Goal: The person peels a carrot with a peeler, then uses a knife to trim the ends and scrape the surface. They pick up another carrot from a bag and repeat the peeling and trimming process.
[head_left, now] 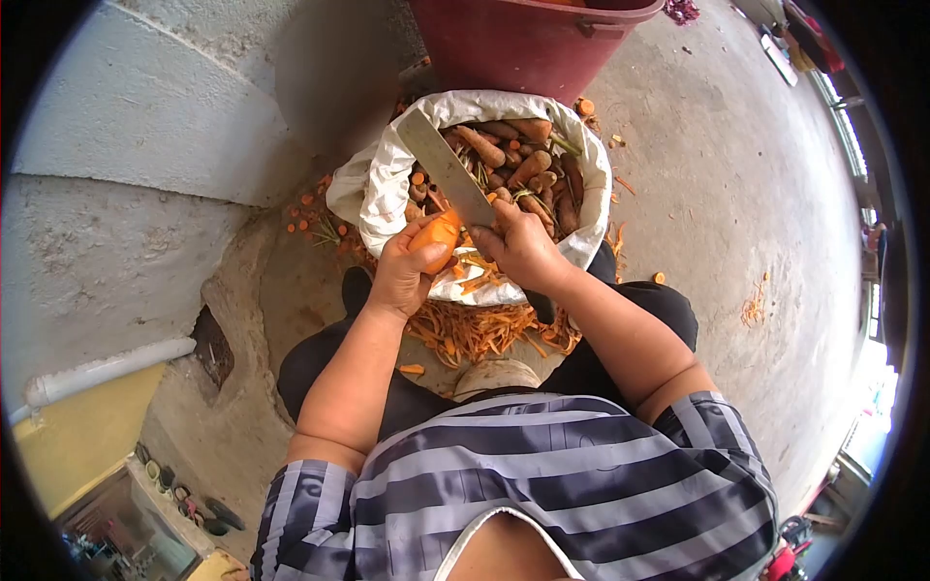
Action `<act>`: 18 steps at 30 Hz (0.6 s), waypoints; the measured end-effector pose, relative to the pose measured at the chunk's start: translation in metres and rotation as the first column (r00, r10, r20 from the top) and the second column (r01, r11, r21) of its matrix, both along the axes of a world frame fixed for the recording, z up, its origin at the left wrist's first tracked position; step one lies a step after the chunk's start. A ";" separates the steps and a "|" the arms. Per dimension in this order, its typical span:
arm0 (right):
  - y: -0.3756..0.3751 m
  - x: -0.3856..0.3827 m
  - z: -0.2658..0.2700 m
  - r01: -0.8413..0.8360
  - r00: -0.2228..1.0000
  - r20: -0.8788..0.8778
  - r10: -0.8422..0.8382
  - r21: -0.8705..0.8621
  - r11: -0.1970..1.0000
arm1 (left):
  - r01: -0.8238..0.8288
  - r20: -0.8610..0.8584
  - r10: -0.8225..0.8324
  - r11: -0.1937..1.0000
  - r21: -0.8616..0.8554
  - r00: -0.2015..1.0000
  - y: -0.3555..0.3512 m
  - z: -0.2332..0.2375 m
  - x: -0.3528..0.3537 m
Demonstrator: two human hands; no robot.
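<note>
My left hand [399, 274] is closed around a peeled, bright orange carrot [439, 235], held over the near rim of a white sack [598, 194]. In my right hand [523, 247] is a knife [441, 167] with a broad, flat blade that points up and to the left. The lower part of the blade lies right beside the carrot, and my fingers hide the handle. Below both hands the sack stands with its rim rolled down, full of unpeeled carrots [531, 168], some with green stalks. Orange peelings [480, 278] cling to its near edge.
A heap of carrot peelings [475, 329] lies on the floor between my legs. Behind the sack stands a large red tub [528, 48]. Cut carrot ends [308, 200] are scattered at the left, near a rough wall [116, 232]. Concrete floor [736, 194] stretches to the right.
</note>
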State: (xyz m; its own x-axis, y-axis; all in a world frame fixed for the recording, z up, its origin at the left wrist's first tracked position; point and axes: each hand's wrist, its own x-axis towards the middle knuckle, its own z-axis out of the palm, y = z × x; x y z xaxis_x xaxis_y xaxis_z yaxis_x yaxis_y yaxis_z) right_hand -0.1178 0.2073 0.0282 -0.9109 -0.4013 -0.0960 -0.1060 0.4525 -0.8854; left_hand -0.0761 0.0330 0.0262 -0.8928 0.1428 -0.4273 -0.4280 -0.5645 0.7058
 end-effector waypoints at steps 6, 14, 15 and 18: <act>0.000 0.000 -0.005 -0.130 0.970 0.180 0.161 -0.173 0.976 | 0.070 0.005 -0.070 0.998 0.004 0.998 -0.005 -0.003 0.002; -0.001 -0.002 -0.010 -0.060 0.927 0.375 0.007 0.130 0.990 | -0.045 -0.331 -0.198 0.798 -0.601 0.923 0.009 -0.007 0.006; -0.002 -0.002 -0.009 -0.038 0.920 0.392 -0.003 0.095 0.995 | -0.015 -0.292 -0.165 0.849 -0.529 0.942 0.008 -0.007 0.006; 0.001 -0.008 -0.002 0.090 0.862 0.507 -0.011 -0.131 0.987 | 0.034 -0.161 -0.078 0.965 -0.259 0.984 0.004 -0.009 0.004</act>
State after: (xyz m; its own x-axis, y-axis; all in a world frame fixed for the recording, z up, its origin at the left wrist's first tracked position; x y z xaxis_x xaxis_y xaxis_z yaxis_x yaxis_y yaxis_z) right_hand -0.1255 0.2081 0.0260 -0.7734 -0.4011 -0.4910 0.3910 0.3079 -0.8674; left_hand -0.0716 0.0369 0.0171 -0.9485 0.1006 -0.3004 -0.3166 -0.3356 0.8872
